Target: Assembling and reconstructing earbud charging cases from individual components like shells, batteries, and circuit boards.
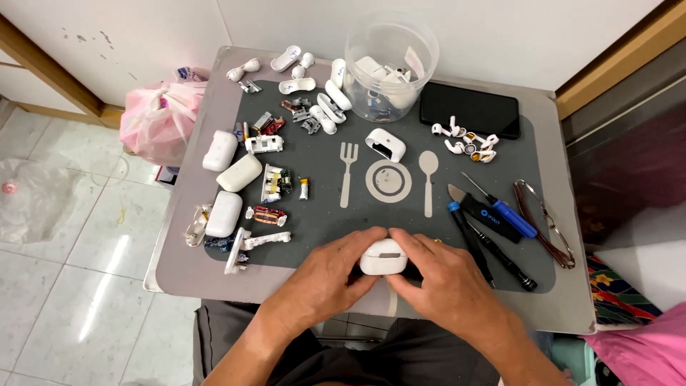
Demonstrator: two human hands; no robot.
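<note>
open mat centre (389, 179), screwdrivers (493, 236) right, parts (264, 186) left

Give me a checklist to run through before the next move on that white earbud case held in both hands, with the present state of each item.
1. Both hands on the white case: ok, left hand and right hand hold it from either side.
2. Case over the grey mat, not off the table edge: ok, it sits at the mat's near edge.
3. Case lid shut: cannot tell, the fingers cover the seam.
4. Tools within reach: ok, the blue-handled screwdriver and black screwdrivers lie just to the right.
5. Loose parts kept apart from the work: ok, the opened cases and small circuit boards lie to the left.
6. Clear plastic tub upright: ok, at the far edge.
</note>
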